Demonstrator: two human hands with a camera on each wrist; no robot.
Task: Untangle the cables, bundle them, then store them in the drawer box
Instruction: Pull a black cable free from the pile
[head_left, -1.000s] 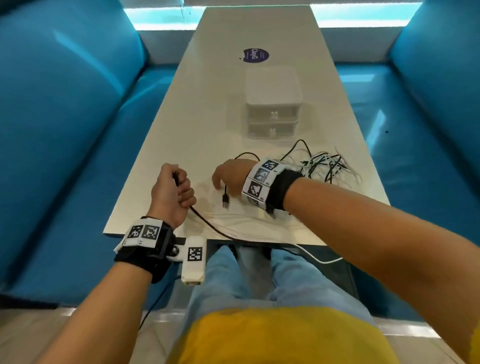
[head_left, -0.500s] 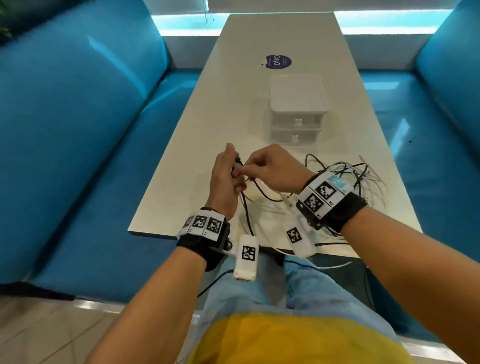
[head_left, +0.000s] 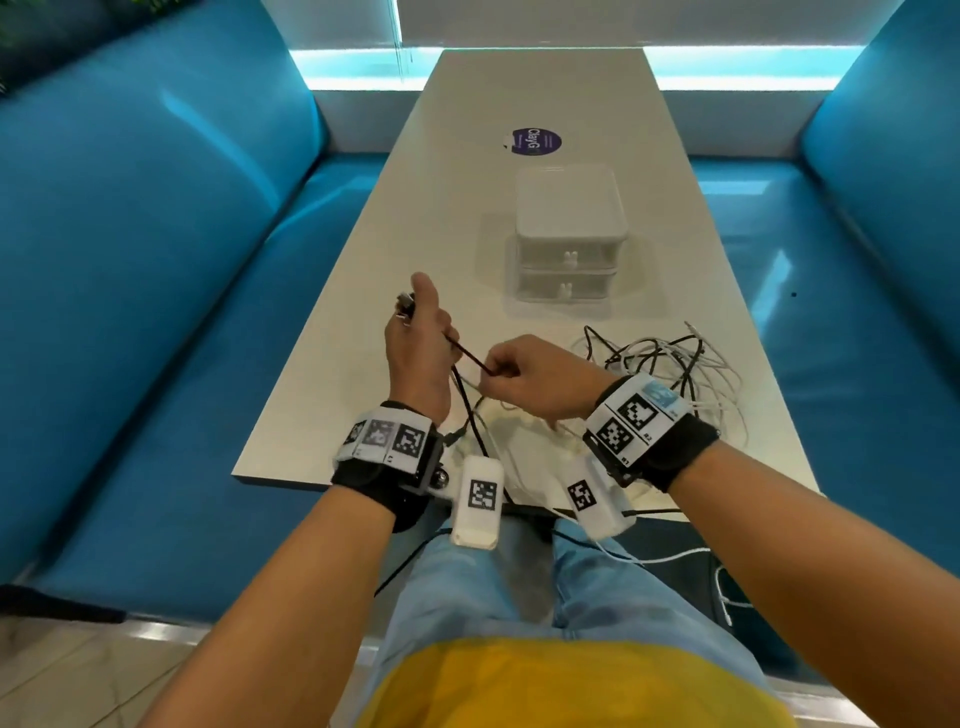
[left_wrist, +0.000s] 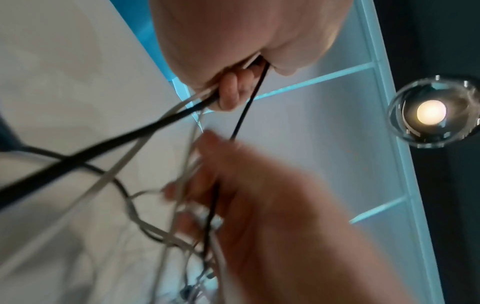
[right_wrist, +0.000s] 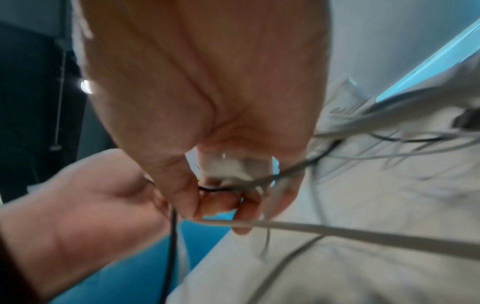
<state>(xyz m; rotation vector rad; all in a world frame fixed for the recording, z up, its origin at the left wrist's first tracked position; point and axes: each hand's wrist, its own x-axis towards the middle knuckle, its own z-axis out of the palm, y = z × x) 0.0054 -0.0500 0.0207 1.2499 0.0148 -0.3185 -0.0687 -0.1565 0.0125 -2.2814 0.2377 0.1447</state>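
Two hands work over the near end of the long white worktop (head_left: 363, 291), where the white two-drawer box (head_left: 569, 244) stands with both drawers shut, well beyond the hands. Just right of the hands lies the loose tangle of black and white cables (head_left: 670, 364), untidy on the worktop. The left hand (head_left: 415, 358) is raised, its grip curled round a black cable (head_left: 467, 358) with the USB plug (head_left: 404, 304) poking out at the top. The right hand (head_left: 535, 376) pinches the same cable a short way along, fingers curled tight on it. To do this well, I judge, keep the plug end anchored in the left grip and draw the cable through slowly, feeding even loops, so no white strand is dragged along
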